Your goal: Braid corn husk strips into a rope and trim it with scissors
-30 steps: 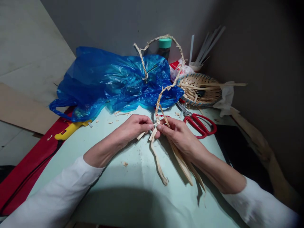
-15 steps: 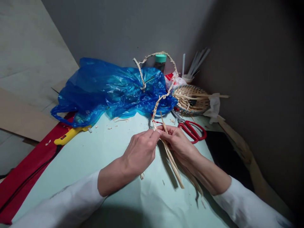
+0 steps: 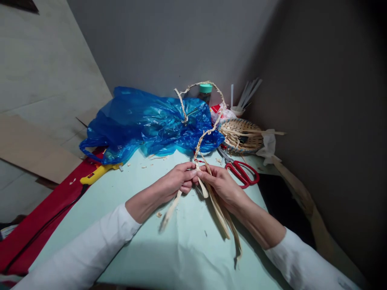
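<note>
Head view: since half a second ago, the left hand [image 3: 176, 181] has slid back toward 9 o'clock. Then, it lay across the join and covered the right fingertips; now both thumbs show, meeting tip to tip at the working end of the braid [image 3: 198, 148]. Objects behind sit lower in view because the camera has tipped, so they need not have moved themselves.

Taking that meeting point as the clock's centre, the braid runs off at 12 o'clock, bends toward 1 and loops back over the blue plastic bag [image 3: 145, 125] near 11. A red tie [image 3: 200, 161] sits beside it, just above the thumbs.

Left thumb and fingers are pressed together, apparently pinching a trailing strand [image 3: 169, 215] that hangs toward 7 o'clock, blurred as if swinging. The right hand [image 3: 225, 186] pinches the end of the braid between thumb and forefinger; long strands [image 3: 220, 215] trail beneath it toward 5 o'clock. One short strand [image 3: 203, 189] drops between the hands, just short of 6. My reading is that one strand has been pulled clear to the left, leaving the loose ends parted; whether the newest crossing is tight cannot be told behind the fingertips.

On the pale green bench [image 3: 145, 249], red-handled scissors [image 3: 243, 173] lie at 3 o'clock, the woven basket [image 3: 257, 141] at 2, and a yellow tool [image 3: 98, 174] at 9.
</note>
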Demonstrator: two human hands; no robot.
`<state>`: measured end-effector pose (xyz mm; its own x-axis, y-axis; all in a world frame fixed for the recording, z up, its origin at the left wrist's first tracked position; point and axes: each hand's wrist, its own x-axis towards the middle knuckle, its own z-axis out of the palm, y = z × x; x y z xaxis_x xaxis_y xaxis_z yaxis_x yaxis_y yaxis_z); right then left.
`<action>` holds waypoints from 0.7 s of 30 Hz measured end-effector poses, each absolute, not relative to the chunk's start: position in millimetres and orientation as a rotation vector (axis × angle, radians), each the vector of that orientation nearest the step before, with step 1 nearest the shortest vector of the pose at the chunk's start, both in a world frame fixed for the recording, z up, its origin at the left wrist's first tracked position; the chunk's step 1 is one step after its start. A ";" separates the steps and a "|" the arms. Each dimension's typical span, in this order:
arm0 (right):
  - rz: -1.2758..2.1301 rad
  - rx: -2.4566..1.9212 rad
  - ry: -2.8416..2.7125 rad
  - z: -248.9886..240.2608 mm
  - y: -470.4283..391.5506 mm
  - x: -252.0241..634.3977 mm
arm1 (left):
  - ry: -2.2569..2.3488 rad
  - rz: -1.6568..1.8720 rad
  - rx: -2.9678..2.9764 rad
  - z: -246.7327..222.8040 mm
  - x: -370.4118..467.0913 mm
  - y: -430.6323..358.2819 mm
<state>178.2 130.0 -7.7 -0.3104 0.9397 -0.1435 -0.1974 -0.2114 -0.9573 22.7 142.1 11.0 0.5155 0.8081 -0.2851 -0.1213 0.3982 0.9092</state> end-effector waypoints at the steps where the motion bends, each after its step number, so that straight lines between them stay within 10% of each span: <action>1: 1.662 -1.015 -1.158 -8.2 130.2 178.3 | 0.835 0.684 0.984 10.5 22.8 142.0; 21: 0.757 -1.431 -1.855 25.8 110.6 186.8 | 1.094 0.883 0.962 -0.1 22.1 138.1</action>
